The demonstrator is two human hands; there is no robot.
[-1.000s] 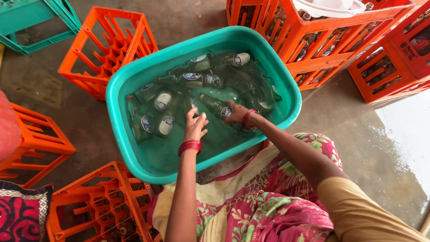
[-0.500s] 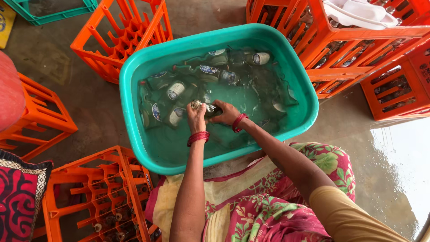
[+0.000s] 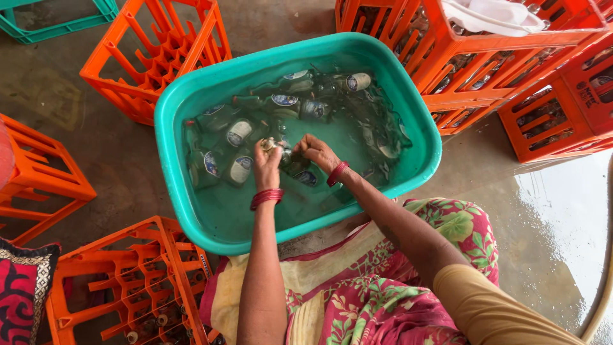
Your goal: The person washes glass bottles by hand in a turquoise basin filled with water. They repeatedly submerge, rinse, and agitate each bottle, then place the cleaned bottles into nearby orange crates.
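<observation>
Green glass shows between 2 hands over a big teal tub [image 3: 421,115] full of water. It is a bottle [image 3: 288,158], and both hands hold it just above the water, near the middle of the tub. The left hand [image 3: 267,167] is curled around the neck end, with the fingers pinching close to the little round top. The right hand [image 3: 317,152] is closed on the body of the bottle, right beside the left hand. The 2 hands almost touch, and the bottle lies across between them. Only a small part of it peeks out, because the fingers cover most of it. Each wrist wears red bangles [image 3: 266,198].

More bottles [image 3: 239,133] lie on their sides in the water, behind and to the left of the hands. Some have round white and blue labels. 1 more lies under the right wrist.

Orange crates [image 3: 159,54] stand on the wet floor all around the tub. The crate at the bottom left [image 3: 128,281] has bottles standing in it. A teal crate [image 3: 60,25] sits in the top left corner. A flowery pink and green cloth [image 3: 383,287] covers the person's lap.
</observation>
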